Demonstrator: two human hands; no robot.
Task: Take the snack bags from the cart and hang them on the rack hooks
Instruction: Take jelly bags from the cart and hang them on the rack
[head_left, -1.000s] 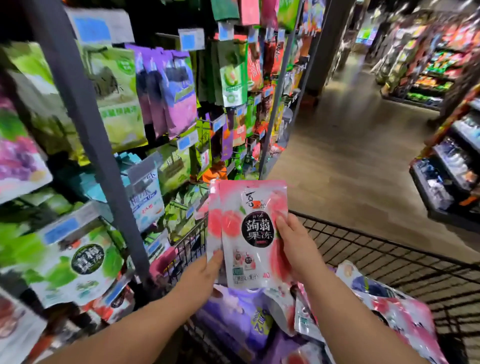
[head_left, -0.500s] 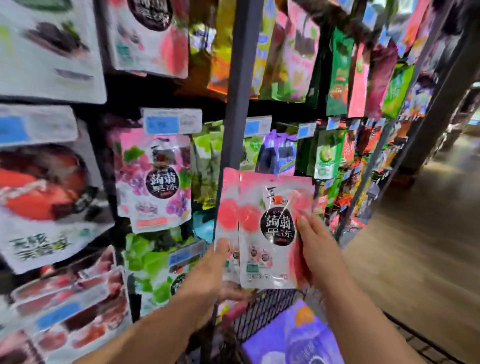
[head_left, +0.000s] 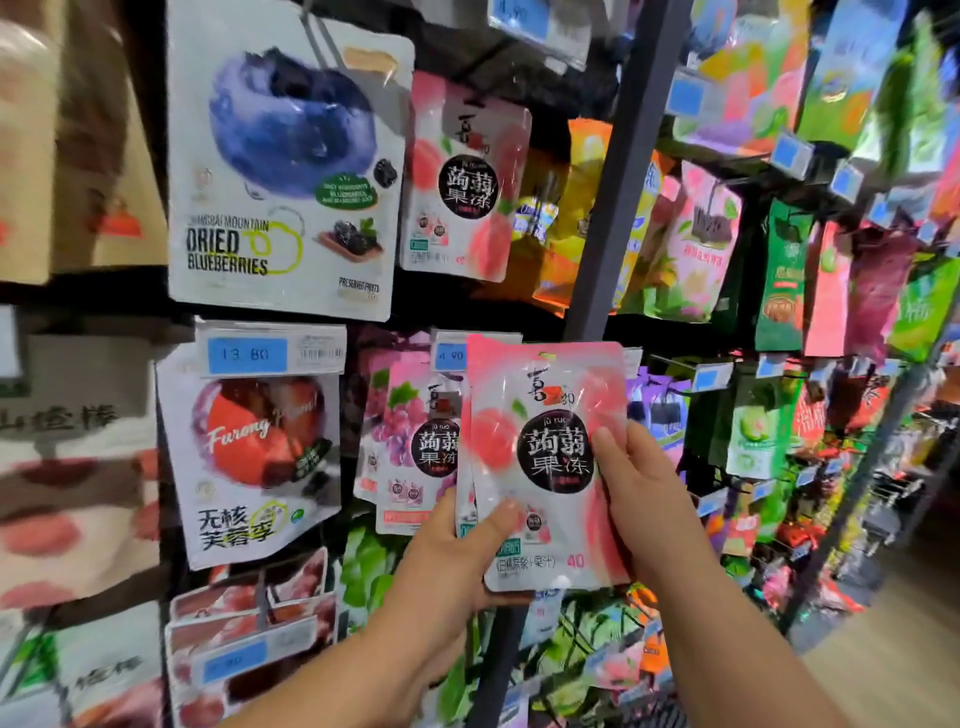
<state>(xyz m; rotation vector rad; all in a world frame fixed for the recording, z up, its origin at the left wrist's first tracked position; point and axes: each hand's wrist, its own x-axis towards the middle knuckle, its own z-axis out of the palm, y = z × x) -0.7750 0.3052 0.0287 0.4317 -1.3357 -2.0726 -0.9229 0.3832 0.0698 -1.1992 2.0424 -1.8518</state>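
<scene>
Closest in, the left hand (head_left: 452, 566) pinches the lower left corner of the pink peach bags (head_left: 550, 452), thumb flat on the front, the other fingers hidden behind. The right hand (head_left: 639, 499) grips the right edge the same way, thumb on the print, fingers out of sight at the back. The bags are upright, held up in front of the rack (head_left: 602, 208). A second edge peeks out on the left; how many are stacked, I can't tell. Just behind, grape bags (head_left: 410, 447) hang half covered. Higher up, a matching peach bag (head_left: 462, 182) hangs beside the dried blueberries bag (head_left: 291, 156), its hook hard to make out. Far right, the packs blur.
</scene>
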